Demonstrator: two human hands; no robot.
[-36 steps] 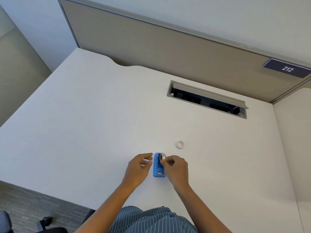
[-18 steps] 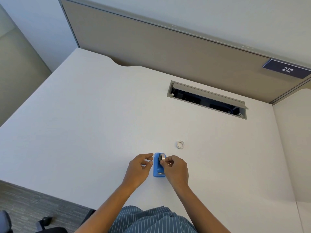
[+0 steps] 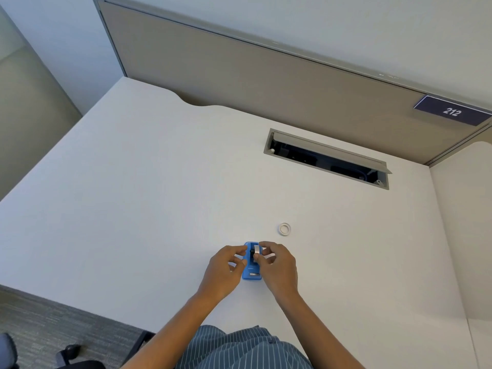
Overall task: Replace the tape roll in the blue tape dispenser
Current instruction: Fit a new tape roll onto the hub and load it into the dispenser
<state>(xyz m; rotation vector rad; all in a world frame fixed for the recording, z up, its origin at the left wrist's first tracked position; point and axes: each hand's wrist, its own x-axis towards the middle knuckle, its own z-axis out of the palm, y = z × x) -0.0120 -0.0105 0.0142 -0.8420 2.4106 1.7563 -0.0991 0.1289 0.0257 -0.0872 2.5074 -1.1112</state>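
A small blue tape dispenser sits on the white desk close to the near edge. My right hand pinches a pale tape roll on a black hub at the dispenser's far end. My left hand touches the dispenser's left side with thumb and fingertips. A little beyond and to the right, an empty white tape ring lies flat on the desk.
An open cable hatch is sunk into the desk at the back right. A beige partition with a "212" sign runs behind. Carpet and a chair base show at the lower left.
My left hand has moved right until its fingers touch the dispenser's side. My right hand stays on the roll at the dispenser's far end.
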